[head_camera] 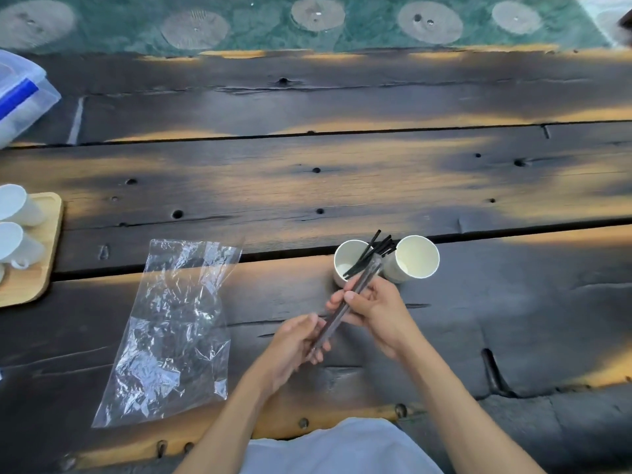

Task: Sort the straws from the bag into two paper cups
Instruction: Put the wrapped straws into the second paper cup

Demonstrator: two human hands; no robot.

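Two white paper cups stand side by side on the dark wooden table. The left cup (347,260) holds several black straws (376,249) that lean to the right over its rim. The right cup (415,256) looks empty. Both hands grip one bundle of wrapped straws (355,294) slanting up toward the cups: my left hand (295,343) at its lower end, my right hand (374,309) around its middle. A crumpled clear plastic bag (174,330) lies flat to the left of my hands, and I see nothing inside it.
A wooden tray (37,268) with white mugs (18,205) sits at the left edge. A clear plastic box with a blue latch (20,94) is at the far left back. The table's far edge meets a green patterned floor (273,32).
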